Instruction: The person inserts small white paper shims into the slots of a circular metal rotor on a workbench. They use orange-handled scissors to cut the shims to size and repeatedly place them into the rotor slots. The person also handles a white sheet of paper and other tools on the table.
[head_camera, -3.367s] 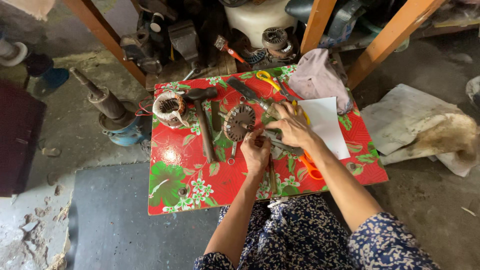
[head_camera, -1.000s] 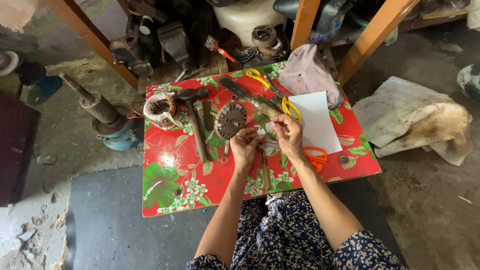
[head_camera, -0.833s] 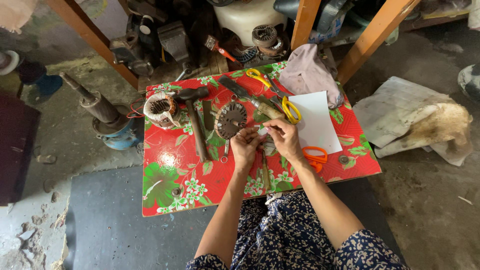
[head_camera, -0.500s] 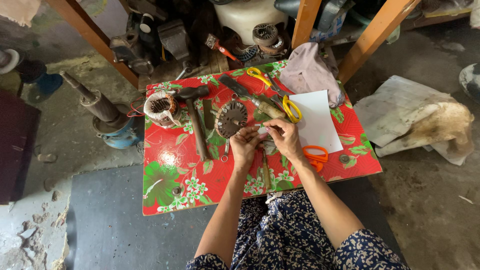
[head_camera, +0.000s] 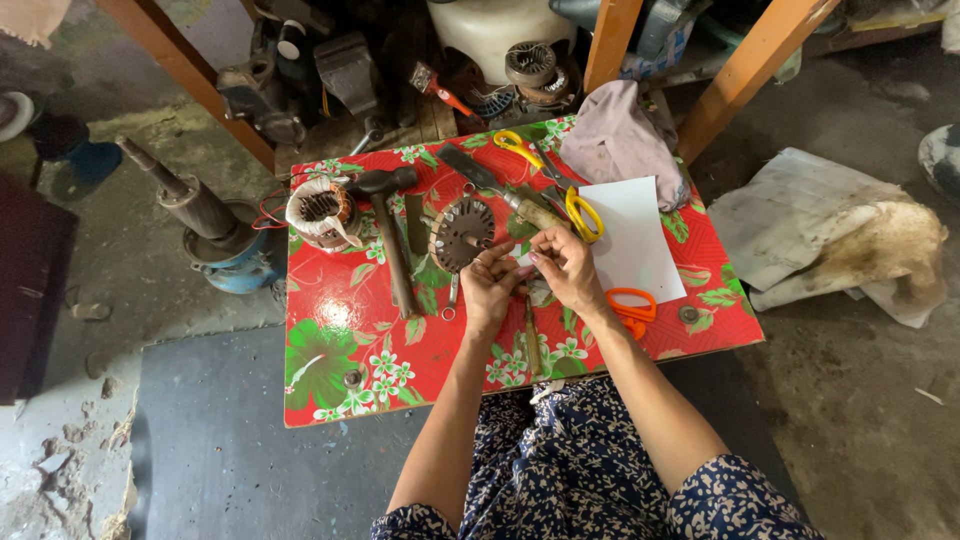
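Observation:
My left hand (head_camera: 492, 283) and my right hand (head_camera: 565, 266) meet over the middle of a low table with a red flowered cloth (head_camera: 340, 345). Their fingertips pinch a small pale piece (head_camera: 524, 260) between them; what it is I cannot tell. Just left of the hands lies a round slotted motor core (head_camera: 462, 233). A hammer (head_camera: 388, 228) lies further left, beside a wound coil with white binding (head_camera: 321, 212). A thin tool with a wooden handle (head_camera: 532, 335) lies under my wrists.
A white paper sheet (head_camera: 632, 238), yellow-handled scissors (head_camera: 560, 188), orange-handled scissors (head_camera: 630, 306) and a grey cloth (head_camera: 620, 140) lie on the table's right half. Motor parts and metal clutter stand behind it. A blue-based shaft (head_camera: 205, 225) stands at the left, crumpled sheets (head_camera: 830, 235) at the right.
The hands have stayed together over the table's middle, fingers shifting slightly on the small piece. Since the oldest frame they have moved a little toward the motor core.

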